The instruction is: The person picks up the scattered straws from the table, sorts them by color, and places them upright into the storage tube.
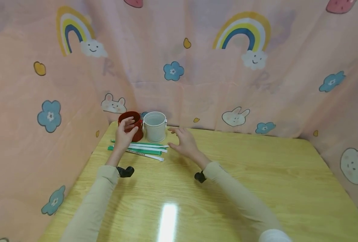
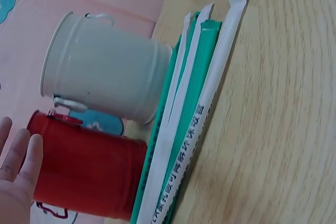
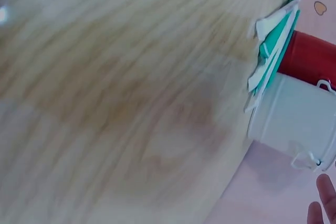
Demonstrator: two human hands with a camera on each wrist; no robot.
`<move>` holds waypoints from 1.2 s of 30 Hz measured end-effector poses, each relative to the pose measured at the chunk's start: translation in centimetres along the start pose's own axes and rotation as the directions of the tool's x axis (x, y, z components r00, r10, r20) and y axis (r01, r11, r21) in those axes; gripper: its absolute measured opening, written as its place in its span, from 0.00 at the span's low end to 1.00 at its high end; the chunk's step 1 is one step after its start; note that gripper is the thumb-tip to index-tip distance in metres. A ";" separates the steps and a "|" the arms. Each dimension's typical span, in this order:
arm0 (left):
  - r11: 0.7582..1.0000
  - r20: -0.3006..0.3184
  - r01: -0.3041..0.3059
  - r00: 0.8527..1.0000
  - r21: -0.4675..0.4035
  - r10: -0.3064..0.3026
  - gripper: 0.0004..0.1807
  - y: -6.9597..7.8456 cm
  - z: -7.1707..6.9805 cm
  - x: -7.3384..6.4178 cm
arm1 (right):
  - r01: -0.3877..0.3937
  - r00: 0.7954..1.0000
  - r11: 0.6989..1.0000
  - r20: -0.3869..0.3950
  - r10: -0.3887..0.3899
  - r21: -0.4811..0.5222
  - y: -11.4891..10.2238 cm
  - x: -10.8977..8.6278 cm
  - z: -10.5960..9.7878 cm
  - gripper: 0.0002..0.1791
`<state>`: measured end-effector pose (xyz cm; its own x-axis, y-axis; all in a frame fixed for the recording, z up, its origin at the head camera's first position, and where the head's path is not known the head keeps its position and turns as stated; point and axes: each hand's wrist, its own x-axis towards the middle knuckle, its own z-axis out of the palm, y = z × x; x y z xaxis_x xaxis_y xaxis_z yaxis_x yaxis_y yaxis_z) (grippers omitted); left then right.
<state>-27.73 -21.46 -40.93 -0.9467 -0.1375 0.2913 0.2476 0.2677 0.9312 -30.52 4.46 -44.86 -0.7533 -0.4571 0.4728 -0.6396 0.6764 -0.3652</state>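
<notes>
Two small metal buckets stand side by side at the table's back left, a red bucket and a white bucket. In front of them lies a bundle of paper-wrapped straws, some green straws and some white straws, one with printed characters. My left hand hovers before the red bucket, fingers spread and relaxed, overlapping it in the head view. Right of the white bucket, my right hand is held with loosely bent fingers and nothing in them. Its fingertips show near the white bucket's rim.
The wooden table reaches far to the right. A pink patterned curtain hangs along its back and sides. Black wrist camera mounts sit below both hands. A light reflection shines on the tabletop near the front.
</notes>
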 end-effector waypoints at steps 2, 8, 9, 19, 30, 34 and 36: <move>1.000 -0.030 -0.005 1.000 0.006 0.005 0.24 -1.0 -0.4 0.3 | -0.035 0.999 0.998 -0.008 0.035 0.058 -0.3 0.2 0.4 0.32; 1.000 -0.127 -0.019 0.992 -0.015 0.017 0.23 -3.4 -1.0 0.7 | -0.139 0.990 0.971 0.027 0.136 0.192 -0.9 0.1 1.6 0.35; 0.999 -0.147 -0.027 0.989 -0.021 0.023 0.23 -3.6 -1.1 0.7 | -0.143 0.990 0.968 0.033 0.139 0.206 -0.9 0.0 1.8 0.35; 0.999 -0.312 -0.017 0.950 -0.047 0.002 0.28 -3.4 -2.2 1.1 | -0.211 0.977 0.909 0.096 0.188 0.359 -1.6 0.7 3.7 0.35; 0.993 -0.237 0.111 0.965 -0.037 -0.116 0.42 -4.7 -3.1 2.2 | -0.240 0.968 0.847 0.184 0.171 0.475 -2.6 0.9 5.5 0.28; 0.982 -0.146 0.187 0.971 -0.017 -0.187 0.49 -4.6 -3.6 2.6 | -0.268 0.959 0.816 0.224 0.174 0.513 -2.8 1.5 6.1 0.26; 0.977 -0.106 0.212 0.972 -0.001 -0.211 0.50 -4.8 -3.8 2.8 | -0.273 0.956 0.803 0.246 0.162 0.530 -2.9 1.9 6.4 0.26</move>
<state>-30.76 -26.71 -43.72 -0.9503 -0.2911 0.1100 0.0416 0.2316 0.9719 -31.07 -2.00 -48.05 -0.8614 -0.4690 0.1950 -0.3888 0.3618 -0.8473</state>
